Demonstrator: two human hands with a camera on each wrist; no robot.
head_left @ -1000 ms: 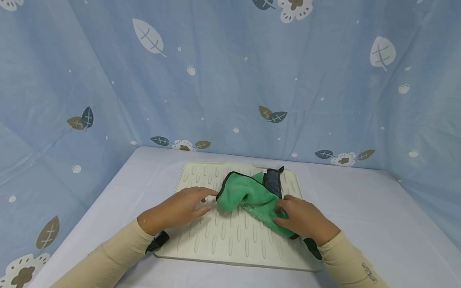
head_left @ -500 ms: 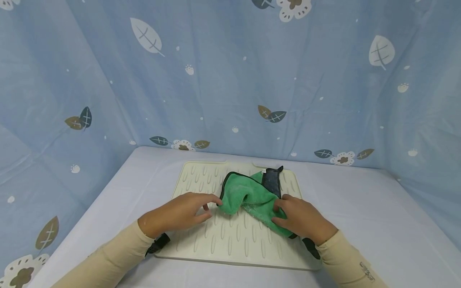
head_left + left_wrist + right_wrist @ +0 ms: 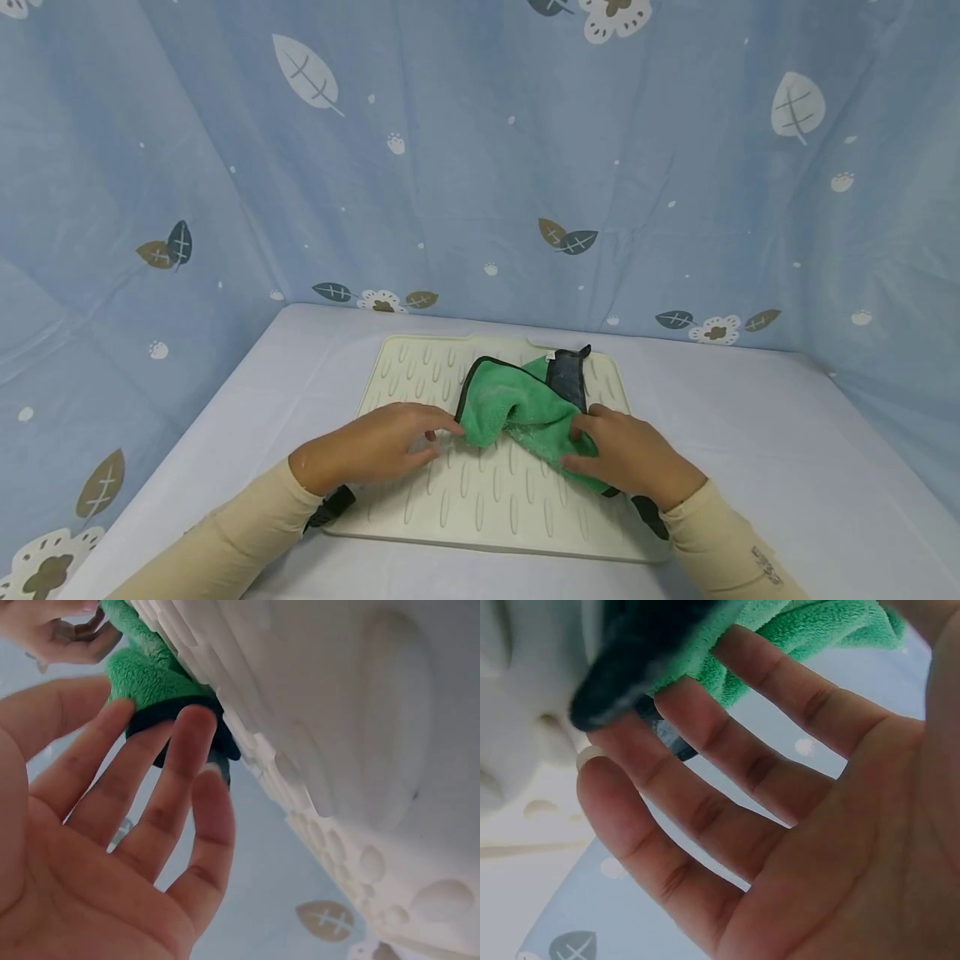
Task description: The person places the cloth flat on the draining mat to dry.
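In the head view, a green plush cloth with black edging (image 3: pixel 517 400) lies rumpled on a cream rectangular mat with raised elongated ridges (image 3: pixel 480 512), lying a little right of the mat's middle. At the cloth's far right corner, a dark, nearly black panel (image 3: pixel 567 375) shows beside a small white tag (image 3: pixel 551 357). The mat sits on a table covered in white fabric (image 3: pixel 300 392), with a blue curtain printed with leaves and flowers (image 3: pixel 480 167) behind it. The left hand (image 3: pixel 382 446) reaches in with its index fingertip at the cloth's left edge and the thumb apart below, gripping nothing. The right hand (image 3: pixel 633 454) rests at the cloth's right part, thumb and index finger spread over the green pile. Both forearms wear beige sleeves (image 3: pixel 232 529).

In the left wrist view, the left hand's fingers are extended and slightly bent, the tips in front of the cloth's dark border; the right hand appears in the upper left corner, beside the green pile.

In the right wrist view, the right hand's fingers are loosely extended, with tips at the cloth's green and dark parts, and not clenched round it.
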